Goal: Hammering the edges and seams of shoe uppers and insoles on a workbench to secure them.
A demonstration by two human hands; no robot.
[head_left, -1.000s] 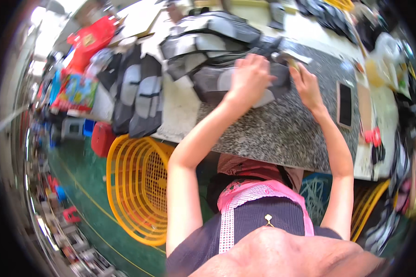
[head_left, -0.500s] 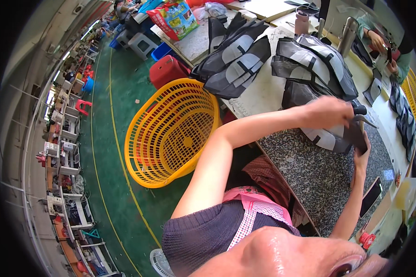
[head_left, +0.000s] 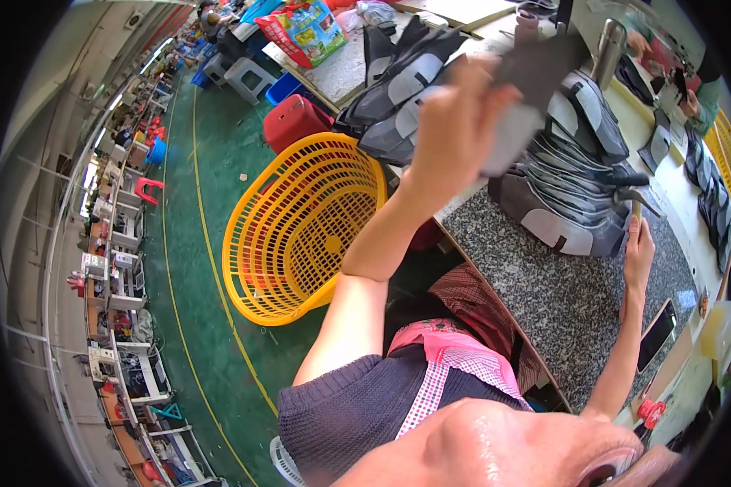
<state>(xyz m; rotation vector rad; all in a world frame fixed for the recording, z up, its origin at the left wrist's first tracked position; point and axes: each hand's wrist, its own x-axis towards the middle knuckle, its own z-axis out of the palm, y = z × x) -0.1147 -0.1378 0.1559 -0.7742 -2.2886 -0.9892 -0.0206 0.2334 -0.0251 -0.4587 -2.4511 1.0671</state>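
Observation:
My left hand (head_left: 455,134) is raised over the table's left side. Its fingers are closed on a dark grey, curved shoe-upper piece (head_left: 536,77) with a light grey patch, smeared by motion. My right hand (head_left: 638,252) grips the light handle of a claw hammer (head_left: 630,195) with a dark head. Beside the hammer lies a fanned stack of black and grey shoe-upper pieces (head_left: 568,231), overlapping one another on a speckled stone slab (head_left: 528,296). A second pile of similar pieces (head_left: 394,130) lies at the table's far left, partly behind my left hand.
A yellow plastic basket (head_left: 244,268) stands left of the table, by a red stool (head_left: 295,123). A phone (head_left: 656,334) lies right of my right forearm. A metal flask (head_left: 609,50) stands at the back. Across the table, a co-worker's hand (head_left: 690,105) handles pieces.
My left hand has swung up and left from the stack, carrying a shoe-upper piece. My right hand stays near its place, now plainly on the hammer handle. More of the stack shows.

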